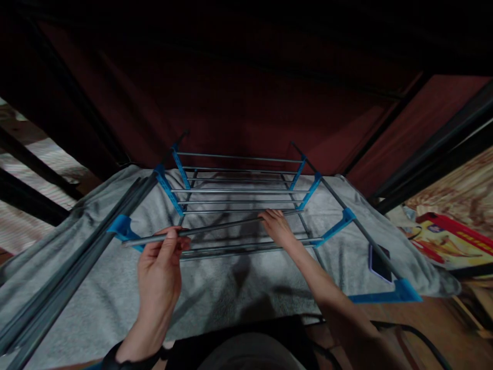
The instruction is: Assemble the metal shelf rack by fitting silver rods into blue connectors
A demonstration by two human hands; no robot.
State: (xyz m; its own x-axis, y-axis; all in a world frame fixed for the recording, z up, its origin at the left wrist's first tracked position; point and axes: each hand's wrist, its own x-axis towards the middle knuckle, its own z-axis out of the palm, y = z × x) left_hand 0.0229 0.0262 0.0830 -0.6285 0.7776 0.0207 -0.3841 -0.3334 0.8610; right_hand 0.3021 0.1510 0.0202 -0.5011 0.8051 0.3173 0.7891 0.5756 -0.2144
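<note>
A grey metal tube slants over the front part of a shoe-rack-like frame made of grey tubes and blue plastic brackets. Near the tube's left end, my left hand is closed on it, thumb on top. My right hand grips the same tube farther right, fingers curled over it. The tube's left end lies just above the front-left blue bracket; I cannot tell whether they touch. Other tubes run across between the brackets, including a crossbar below my hands.
A grey blanket lies under the frame. A bundle of loose tubes rests at the left. On the right are a phone, another blue bracket and a red-and-yellow box. A dark red panel rises behind.
</note>
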